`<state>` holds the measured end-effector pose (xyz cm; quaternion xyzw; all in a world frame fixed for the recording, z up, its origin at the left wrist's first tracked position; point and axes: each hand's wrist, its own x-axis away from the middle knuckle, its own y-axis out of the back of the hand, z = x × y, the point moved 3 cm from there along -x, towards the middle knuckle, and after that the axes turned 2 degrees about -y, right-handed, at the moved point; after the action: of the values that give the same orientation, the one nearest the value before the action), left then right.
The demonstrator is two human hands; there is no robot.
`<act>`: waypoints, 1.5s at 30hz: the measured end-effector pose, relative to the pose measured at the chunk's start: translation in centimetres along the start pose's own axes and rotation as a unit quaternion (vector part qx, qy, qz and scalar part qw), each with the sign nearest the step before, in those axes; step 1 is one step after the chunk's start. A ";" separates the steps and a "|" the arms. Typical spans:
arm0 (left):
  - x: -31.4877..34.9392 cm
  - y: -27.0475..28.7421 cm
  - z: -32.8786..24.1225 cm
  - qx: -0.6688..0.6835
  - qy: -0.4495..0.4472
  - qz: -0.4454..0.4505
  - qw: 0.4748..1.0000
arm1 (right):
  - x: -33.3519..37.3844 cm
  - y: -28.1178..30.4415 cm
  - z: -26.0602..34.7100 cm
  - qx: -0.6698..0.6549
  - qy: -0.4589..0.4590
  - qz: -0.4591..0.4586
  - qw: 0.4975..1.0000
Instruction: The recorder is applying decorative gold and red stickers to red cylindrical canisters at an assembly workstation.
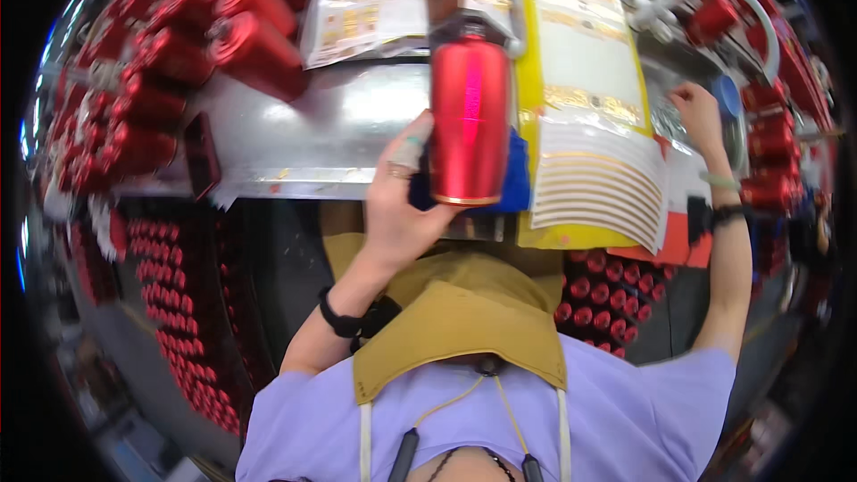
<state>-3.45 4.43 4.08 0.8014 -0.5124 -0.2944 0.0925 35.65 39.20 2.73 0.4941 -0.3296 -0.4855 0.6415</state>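
My left hand (402, 210) grips a shiny red metal bottle (469, 125), its thumb at the base and its fingers along the left side. A bright pink-red streak shows on the bottle's front. Behind its lower end lies something blue, perhaps a cloth (518, 174). Off to the right, my right hand (698, 116) is reached out over a shiny container, with its fingertips drawn together. What they hold, if anything, is too small to make out. A round blue object (726, 96) sits beside that hand.
Many red bottles (259, 49) crowd the bench's left, near a dark phone (203, 156). Sheets of gold decals (379, 9) lie behind; a striped sheet (598, 178) rests on a yellow board (528, 62). A white curved tube (763, 18) arches at right. Bottle racks (183, 303) stand below.
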 end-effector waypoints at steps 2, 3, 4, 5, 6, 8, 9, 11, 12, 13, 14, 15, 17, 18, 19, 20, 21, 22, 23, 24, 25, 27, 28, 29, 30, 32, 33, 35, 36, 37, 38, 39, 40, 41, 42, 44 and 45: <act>0.9 -0.2 0.5 0.017 -0.003 -0.016 1.000 | 2.9 2.6 6.7 -0.078 0.104 -0.054 0.990; 1.0 -0.5 0.8 0.039 -0.010 -0.025 0.999 | 5.2 4.1 10.1 -0.094 0.095 -0.050 0.990; 0.9 -0.7 1.0 0.040 -0.018 -0.028 0.999 | 7.4 5.6 13.2 -0.094 0.137 -0.060 0.984; 1.2 -0.8 0.8 0.038 -0.024 -0.028 0.999 | 9.7 6.2 15.8 -0.116 0.124 -0.054 0.984; 1.2 -0.5 0.4 0.011 -0.031 -0.022 0.999 | 11.7 6.1 17.9 -0.116 0.140 -0.058 0.982; 1.2 -0.1 -0.1 -0.015 -0.045 -0.003 0.999 | 14.2 5.6 20.9 -0.130 0.164 -0.060 0.976; 1.2 -0.2 0.2 -0.015 -0.044 -0.007 0.999 | 15.2 5.3 22.1 -0.142 0.174 -0.056 0.973; 1.2 -1.2 0.8 0.052 -0.024 -0.022 0.998 | 16.2 4.5 23.0 -0.183 0.102 -0.044 0.977; 0.7 -1.2 0.9 0.061 0.001 0.005 0.998 | 16.3 4.0 23.6 -0.197 0.108 -0.046 0.973; 0.3 -1.0 1.0 0.093 0.034 0.026 0.995 | 15.9 3.2 23.6 -0.168 0.119 -0.029 0.978; 0.3 -0.8 1.1 0.049 0.009 0.034 0.998 | 15.6 2.5 24.2 -0.164 0.126 -0.021 0.978; 0.3 -0.7 1.3 0.010 -0.020 0.042 0.999 | 15.0 2.8 26.5 -0.185 0.180 -0.014 0.966; 0.4 -0.1 1.1 -0.001 0.004 0.026 1.000 | 14.3 2.5 27.4 -0.219 0.195 -0.015 0.956; 0.6 -0.2 1.1 0.010 0.020 0.021 1.000 | 13.9 2.8 28.2 -0.261 0.179 -0.004 0.949; 0.5 -0.2 1.4 0.018 0.033 0.016 0.999 | 13.4 3.0 28.8 -0.275 0.188 0.004 0.943; 0.4 -0.1 1.6 0.038 0.033 0.037 0.998 | 13.2 3.4 29.9 -0.307 0.184 0.022 0.933; -0.2 0.1 1.2 0.047 0.030 0.045 0.997 | 13.0 3.1 30.6 -0.302 0.174 0.018 0.937; -0.9 0.4 0.3 0.076 0.028 0.072 0.994 | 12.9 2.8 31.4 -0.336 0.187 0.034 0.923; -1.6 0.7 -0.4 0.104 0.028 0.098 0.989 | 12.6 2.6 31.9 -0.370 0.200 0.051 0.906; -2.1 0.9 -0.2 0.127 0.055 0.131 0.982 | 12.0 2.0 32.0 -0.367 0.198 0.051 0.907; -2.4 0.8 0.2 0.169 0.039 0.112 0.978 | 11.4 1.2 32.0 -0.317 0.228 0.038 0.920; -3.2 0.3 0.9 0.298 0.112 0.071 0.945 | 10.9 0.1 32.1 -0.265 0.258 0.025 0.929; -3.7 -0.1 0.6 0.334 0.103 0.028 0.937 | 10.8 -0.3 32.1 -0.267 0.256 0.011 0.929; -4.4 -0.4 0.4 0.333 0.103 0.028 0.937 | 10.8 -0.4 32.1 -0.269 0.255 -0.003 0.929; -5.0 -0.7 0.5 0.336 0.148 0.050 0.929 | 10.7 -0.5 32.3 -0.269 0.255 -0.003 0.929; -5.2 -1.4 0.3 0.333 0.193 0.048 0.922 | 10.7 -0.3 32.4 -0.273 0.246 -0.039 0.929; -5.3 -1.3 0.1 0.333 0.192 0.050 0.922 | 10.3 -0.5 32.2 -0.273 0.245 -0.040 0.930; -5.4 -1.3 0.0 0.350 0.203 0.069 0.912 | 9.4 -1.4 30.9 -0.341 0.132 -0.048 0.929; -5.3 -1.4 0.1 0.350 0.204 0.069 0.912 | 9.3 -2.2 30.5 -0.414 0.058 0.011 0.908; -5.3 -1.5 0.2 0.352 0.196 0.067 0.913 | 9.4 -2.8 30.7 -0.415 0.057 0.012 0.908; -5.2 -1.6 0.3 0.354 0.188 0.064 0.914 | 9.4 -3.9 30.8 -0.463 0.021 0.046 0.885; -5.2 -1.6 0.3 0.353 0.190 0.064 0.914 | 9.5 -4.8 30.9 -0.509 -0.016 0.081 0.857; -5.3 -1.6 0.2 0.350 0.189 0.060 0.916 | 9.4 -5.3 30.7 -0.493 -0.003 0.072 0.867; -5.3 -1.6 0.2 0.347 0.189 0.056 0.917 | 9.4 -5.3 30.7 -0.494 -0.003 0.074 0.866; -5.2 -1.6 0.2 0.346 0.190 0.054 0.917 | 9.5 -5.3 30.7 -0.511 -0.007 0.078 0.856; -5.2 -1.7 0.3 0.347 0.195 0.054 0.916 | 9.5 -5.4 30.6 -0.528 -0.015 0.081 0.845; -5.1 -1.7 0.3 0.346 0.196 0.054 0.916 | 9.5 -5.4 30.7 -0.529 -0.015 0.081 0.845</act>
<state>-3.85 9.77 4.96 0.7959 -0.5965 0.0695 -0.0766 9.29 20.32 6.06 0.0443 -0.0717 -0.5394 0.8378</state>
